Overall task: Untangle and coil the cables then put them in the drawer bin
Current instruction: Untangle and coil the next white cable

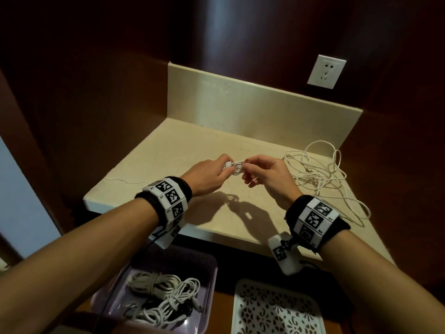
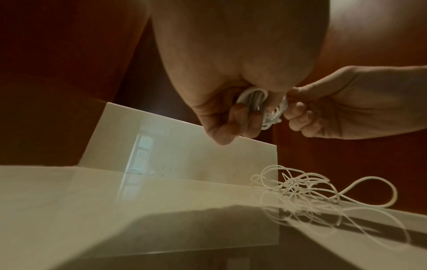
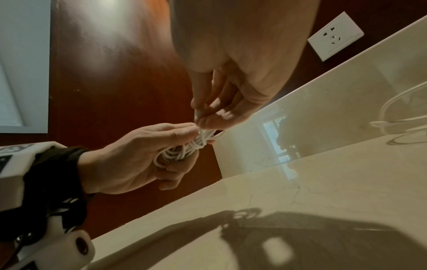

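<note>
I am holding a small white cable bundle (image 1: 233, 168) in the air above the beige counter (image 1: 183, 150), between both hands. My left hand (image 1: 206, 174) is gripping the coiled loops, fingers curled round them; from the right wrist view the loops are bulging out below my thumb. My right hand (image 1: 267, 175) is pinching a strand at the bundle's near end between thumb and forefinger, the other fingers loosely curled. Whether that strand is the free end I cannot tell.

On the counter to my right a loose tangle of white cable (image 1: 322, 174) is lying spread out, one loop reaching the front edge. It is well apart from my hands.

Below the counter edge a lavender bin (image 1: 212, 280) is sitting, with coiled cables (image 1: 163, 297), white and some black, already lying in it. Just beside it, on the right, a white patterned tray (image 1: 277, 312) is standing. My forearms are crossing over both and partly hiding the bin's left side.

A white wall socket (image 1: 326, 71) is showing on the dark wood panel behind the counter.
</note>
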A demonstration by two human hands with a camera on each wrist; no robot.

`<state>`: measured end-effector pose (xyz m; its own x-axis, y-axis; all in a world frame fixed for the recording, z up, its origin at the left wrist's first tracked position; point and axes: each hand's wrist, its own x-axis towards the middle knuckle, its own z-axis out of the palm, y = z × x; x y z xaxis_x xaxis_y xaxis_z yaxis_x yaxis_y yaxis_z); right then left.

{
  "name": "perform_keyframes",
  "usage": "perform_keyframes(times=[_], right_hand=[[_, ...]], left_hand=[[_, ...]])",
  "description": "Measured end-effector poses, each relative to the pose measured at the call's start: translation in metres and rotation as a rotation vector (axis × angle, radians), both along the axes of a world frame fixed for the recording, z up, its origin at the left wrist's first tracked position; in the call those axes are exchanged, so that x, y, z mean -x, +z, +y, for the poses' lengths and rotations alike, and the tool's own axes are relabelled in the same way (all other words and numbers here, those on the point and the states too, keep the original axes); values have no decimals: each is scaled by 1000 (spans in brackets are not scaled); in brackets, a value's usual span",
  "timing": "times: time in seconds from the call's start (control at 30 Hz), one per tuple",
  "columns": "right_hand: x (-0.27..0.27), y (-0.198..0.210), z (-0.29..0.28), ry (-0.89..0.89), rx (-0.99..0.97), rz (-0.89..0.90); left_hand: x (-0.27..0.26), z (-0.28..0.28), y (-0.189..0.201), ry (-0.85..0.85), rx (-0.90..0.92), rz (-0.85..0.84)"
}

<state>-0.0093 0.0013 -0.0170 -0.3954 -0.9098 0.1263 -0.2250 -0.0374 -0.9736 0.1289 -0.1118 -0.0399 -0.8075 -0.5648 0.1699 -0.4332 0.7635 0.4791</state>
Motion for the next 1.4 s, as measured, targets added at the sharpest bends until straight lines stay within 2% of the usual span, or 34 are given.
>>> perform_keyframes(times=[0.1, 0.27, 0.47, 0.63, 1.07, 1.27, 1.4], right_hand=[[0, -1, -2, -44, -5, 20], [-2, 0, -2, -95, 37, -51], [-5, 1, 1, -45, -4, -108], [-8, 6, 1, -33, -77, -93], [-5, 13, -1, -7, -174, -162], [-4, 13, 4, -8, -208, -161], [-5, 16, 4, -27, -217, -158]], left_hand=[[2, 1, 1, -23, -37, 20], [3, 0, 3, 14, -152, 92], [4, 4, 8, 55, -345, 282], [4, 10, 10, 25, -518, 390], [5, 18, 7, -22, -614, 437], [6, 23, 8, -26, -721, 478], [4, 26, 10, -59, -673, 440]])
